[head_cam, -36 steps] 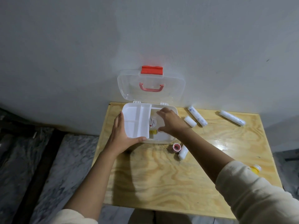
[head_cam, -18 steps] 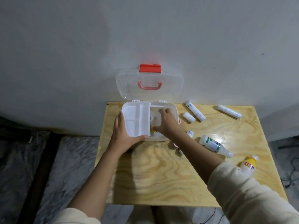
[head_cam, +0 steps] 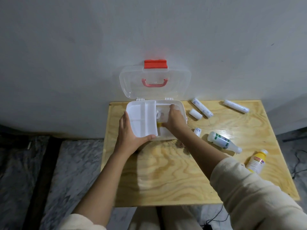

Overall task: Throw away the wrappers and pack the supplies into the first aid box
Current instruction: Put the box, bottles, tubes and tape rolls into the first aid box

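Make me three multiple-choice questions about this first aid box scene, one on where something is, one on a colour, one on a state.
1. Where does the yellow bottle lie?
A. inside the box
B. on the table's right side
C. on the floor

2. What colour is the latch on the lid?
A. red
B. blue
C. green

3. How does the first aid box stand?
A. latched shut
B. open, lid up against the wall
C. upside down

Answers: 1 B, it lies on the wood near the right sleeve. 2 A, the clasp atop the clear lid is red. 3 B, the right hand reaches inside while the left hand holds the tray.
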Tool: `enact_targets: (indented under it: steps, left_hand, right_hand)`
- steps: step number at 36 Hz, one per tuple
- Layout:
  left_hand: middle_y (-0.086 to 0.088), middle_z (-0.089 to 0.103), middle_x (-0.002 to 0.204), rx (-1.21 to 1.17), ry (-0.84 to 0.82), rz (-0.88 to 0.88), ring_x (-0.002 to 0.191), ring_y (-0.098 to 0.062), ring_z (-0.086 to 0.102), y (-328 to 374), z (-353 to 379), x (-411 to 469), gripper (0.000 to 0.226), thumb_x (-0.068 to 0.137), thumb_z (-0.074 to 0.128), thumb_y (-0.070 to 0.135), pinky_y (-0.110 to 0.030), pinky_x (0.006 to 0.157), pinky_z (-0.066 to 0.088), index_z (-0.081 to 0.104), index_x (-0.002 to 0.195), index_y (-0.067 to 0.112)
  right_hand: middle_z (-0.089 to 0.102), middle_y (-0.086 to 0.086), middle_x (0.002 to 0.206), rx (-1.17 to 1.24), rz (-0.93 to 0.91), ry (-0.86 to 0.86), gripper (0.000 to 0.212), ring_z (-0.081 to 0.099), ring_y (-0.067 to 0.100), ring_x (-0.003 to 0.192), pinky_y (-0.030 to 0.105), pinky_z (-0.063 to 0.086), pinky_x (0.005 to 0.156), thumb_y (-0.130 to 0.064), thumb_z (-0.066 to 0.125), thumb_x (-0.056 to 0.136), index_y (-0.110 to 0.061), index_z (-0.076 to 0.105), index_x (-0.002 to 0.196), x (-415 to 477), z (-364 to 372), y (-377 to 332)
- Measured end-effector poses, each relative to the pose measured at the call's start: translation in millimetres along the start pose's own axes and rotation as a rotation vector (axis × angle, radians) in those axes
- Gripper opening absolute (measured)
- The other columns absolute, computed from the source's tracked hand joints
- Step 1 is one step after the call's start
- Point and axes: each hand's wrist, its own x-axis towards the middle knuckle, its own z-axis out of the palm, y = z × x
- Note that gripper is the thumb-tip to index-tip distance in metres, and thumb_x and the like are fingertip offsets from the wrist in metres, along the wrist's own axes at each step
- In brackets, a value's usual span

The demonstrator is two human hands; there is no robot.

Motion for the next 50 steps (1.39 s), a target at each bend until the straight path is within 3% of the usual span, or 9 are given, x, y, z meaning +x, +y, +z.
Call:
enact_targets:
  steps: [7, 12, 18, 25, 34, 37, 41, 45, 50]
  left_hand:
    - [-0.002, 0.022, 0.152, 0.018, 0.001, -0.004, 0.137, -0.024, 0.029, 0, 0, 0, 0.138, 0.047, 0.086, 0.062, -0.053, 0.104, 0.042, 0.005, 0.151, 0.025]
    - [-0.003, 0.023, 0.151, -0.001, 0.006, 0.005, 0.137, -0.023, 0.029, -1, 0, 0, 0.137, 0.046, 0.087, 0.061, -0.051, 0.104, 0.042, 0.006, 0.151, 0.025]
    - [-0.003, 0.022, 0.151, -0.017, 0.015, 0.013, 0.138, -0.020, 0.027, 0, 2, 0, 0.136, 0.047, 0.088, 0.057, -0.045, 0.106, 0.039, 0.007, 0.151, 0.023]
    - [-0.002, 0.022, 0.151, -0.015, 0.020, 0.012, 0.137, -0.021, 0.028, 2, 1, 0, 0.135, 0.048, 0.089, 0.055, -0.043, 0.104, 0.038, 0.007, 0.151, 0.024]
    - [-0.002, 0.026, 0.148, -0.036, 0.015, 0.023, 0.134, -0.021, 0.032, 4, -1, -2, 0.130, 0.048, 0.089, 0.055, -0.045, 0.101, 0.042, 0.012, 0.149, 0.028]
    - [-0.003, 0.027, 0.147, -0.065, 0.016, 0.035, 0.134, -0.021, 0.031, 3, -1, -1, 0.127, 0.048, 0.089, 0.054, -0.044, 0.102, 0.040, 0.016, 0.148, 0.027]
    - [-0.004, 0.026, 0.149, -0.076, 0.016, 0.051, 0.136, -0.021, 0.028, 1, -1, -1, 0.130, 0.050, 0.090, 0.050, -0.037, 0.104, 0.034, 0.013, 0.151, 0.023]
    - [-0.008, 0.026, 0.149, -0.079, 0.027, 0.065, 0.137, -0.022, 0.028, -1, 1, -1, 0.129, 0.052, 0.091, 0.044, -0.036, 0.108, 0.031, 0.013, 0.152, 0.021]
    - [-0.010, 0.022, 0.153, -0.082, 0.027, 0.051, 0.142, -0.021, 0.023, -4, 6, 0, 0.131, 0.054, 0.092, 0.040, -0.033, 0.112, 0.024, 0.011, 0.154, 0.016]
  right_hand:
    - [0.056, 0.016, 0.118, 0.042, 0.058, 0.003, 0.063, 0.056, 0.028, 0.104, 0.036, 0.051, 0.087, -0.015, 0.075, 0.075, -0.001, 0.041, 0.126, 1, 0, 1]
    - [0.064, 0.018, 0.106, 0.084, 0.037, -0.040, 0.055, 0.061, 0.032, 0.096, 0.045, 0.052, 0.084, -0.011, 0.075, 0.074, -0.006, 0.050, 0.122, 4, 3, -1]
    - [0.069, 0.017, 0.097, 0.095, -0.012, -0.037, 0.043, 0.064, 0.031, 0.090, 0.034, 0.051, 0.074, -0.007, 0.070, 0.075, -0.008, 0.057, 0.116, 5, 6, 3]
    - [0.067, 0.016, 0.103, 0.092, -0.036, -0.038, 0.047, 0.061, 0.030, 0.094, 0.027, 0.044, 0.070, -0.011, 0.068, 0.078, -0.009, 0.053, 0.122, 5, 5, 4]
    - [0.065, 0.017, 0.102, 0.056, -0.060, -0.034, 0.039, 0.061, 0.030, 0.095, 0.028, 0.044, 0.069, -0.003, 0.061, 0.079, -0.004, 0.054, 0.117, -1, -5, 2]
    - [0.066, 0.016, 0.106, 0.200, -0.059, 0.101, 0.041, 0.063, 0.026, 0.096, 0.029, 0.052, 0.079, 0.004, 0.054, 0.079, -0.002, 0.055, 0.119, -11, -23, 5]
    - [0.066, 0.012, 0.090, 0.390, -0.091, 0.418, 0.024, 0.060, 0.015, 0.079, 0.002, 0.044, 0.066, 0.006, 0.051, 0.080, 0.001, 0.062, 0.101, -38, -51, 23]
    - [0.065, 0.010, 0.094, 0.421, -0.025, 0.658, 0.016, 0.061, 0.018, 0.082, 0.024, 0.052, 0.073, 0.001, 0.058, 0.081, -0.004, 0.062, 0.096, -73, -67, 77]
    - [0.056, 0.014, 0.120, 0.250, 0.430, 0.771, 0.032, 0.048, 0.029, 0.115, 0.040, 0.041, 0.093, -0.017, 0.059, 0.086, -0.006, 0.055, 0.115, -126, -68, 173]
